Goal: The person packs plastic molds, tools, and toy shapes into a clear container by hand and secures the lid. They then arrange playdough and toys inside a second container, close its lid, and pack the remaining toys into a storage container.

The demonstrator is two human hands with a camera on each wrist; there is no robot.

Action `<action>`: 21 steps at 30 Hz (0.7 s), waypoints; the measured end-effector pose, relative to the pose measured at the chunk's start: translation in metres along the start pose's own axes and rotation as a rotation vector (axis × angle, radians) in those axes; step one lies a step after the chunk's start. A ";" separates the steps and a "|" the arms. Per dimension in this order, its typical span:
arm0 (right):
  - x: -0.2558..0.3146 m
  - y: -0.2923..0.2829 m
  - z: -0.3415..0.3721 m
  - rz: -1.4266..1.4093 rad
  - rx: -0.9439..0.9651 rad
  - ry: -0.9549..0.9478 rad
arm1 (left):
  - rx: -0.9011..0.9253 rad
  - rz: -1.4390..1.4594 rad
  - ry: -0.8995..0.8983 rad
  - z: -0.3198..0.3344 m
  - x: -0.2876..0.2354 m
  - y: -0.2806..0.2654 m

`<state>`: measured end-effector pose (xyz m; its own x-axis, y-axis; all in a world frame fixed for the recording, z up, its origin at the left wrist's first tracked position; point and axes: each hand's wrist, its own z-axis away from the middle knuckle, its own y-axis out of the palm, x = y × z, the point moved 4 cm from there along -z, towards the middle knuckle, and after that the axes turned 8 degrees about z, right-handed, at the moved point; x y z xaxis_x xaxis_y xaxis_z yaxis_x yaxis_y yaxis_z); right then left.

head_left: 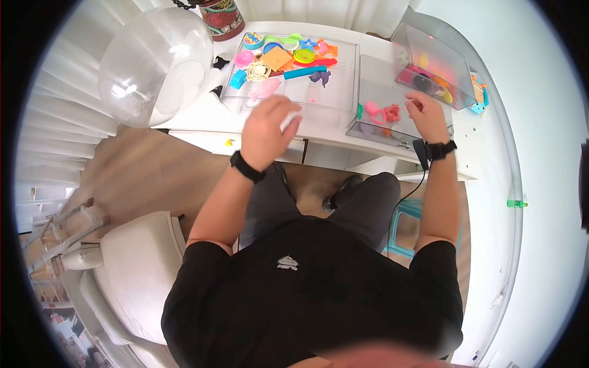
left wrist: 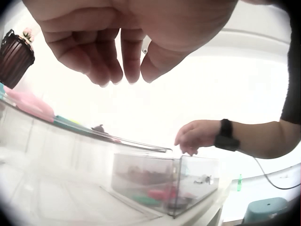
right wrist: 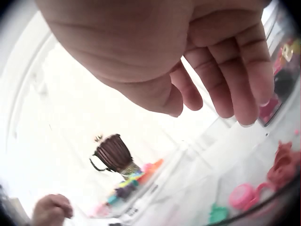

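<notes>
My left hand (head_left: pixel 268 130) hovers over the table's front edge, fingers loosely bent with nothing between them. Just beyond it lies a pink toy (head_left: pixel 266 89), on a clear tray (head_left: pixel 340 98) of colourful plastic toys. Among these are a blue bar (head_left: pixel 305 72), an orange square (head_left: pixel 277 58) and a purple figure (head_left: pixel 319 78). My right hand (head_left: pixel 427 116) is held above the right end of a clear box (head_left: pixel 392 132), its fingers relaxed and holding nothing. Inside that box are a pink ring-shaped toy (right wrist: pixel 242 196), a red figure (right wrist: pixel 283 165) and a green piece (right wrist: pixel 218 213).
Behind the right hand stands another clear box (head_left: pixel 435 64) with toys in it. A large transparent balloon-like sphere (head_left: pixel 156 67) occupies the table's left end, beside a patterned drum (head_left: pixel 222 18). A teal stool (head_left: pixel 406 230) is under the right arm; a cable hangs from the right wrist.
</notes>
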<state>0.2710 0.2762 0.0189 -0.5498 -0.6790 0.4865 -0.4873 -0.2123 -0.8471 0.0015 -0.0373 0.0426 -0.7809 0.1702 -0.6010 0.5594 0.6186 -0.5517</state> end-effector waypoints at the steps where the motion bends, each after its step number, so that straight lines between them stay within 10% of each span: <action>1: 0.026 -0.007 0.016 -0.163 0.034 0.111 | -0.043 -0.058 0.036 -0.009 0.004 -0.005; 8: 0.065 0.022 0.088 -0.803 0.012 0.134 | 0.023 -0.171 0.112 -0.073 0.028 0.023; 21: 0.072 0.034 0.136 -0.840 0.082 0.223 | 0.132 -0.361 0.088 -0.087 0.046 0.066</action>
<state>0.3073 0.1241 -0.0043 -0.1550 -0.1238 0.9801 -0.7452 -0.6367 -0.1983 -0.0214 0.0781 0.0292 -0.9516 0.0286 -0.3061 0.2711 0.5479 -0.7914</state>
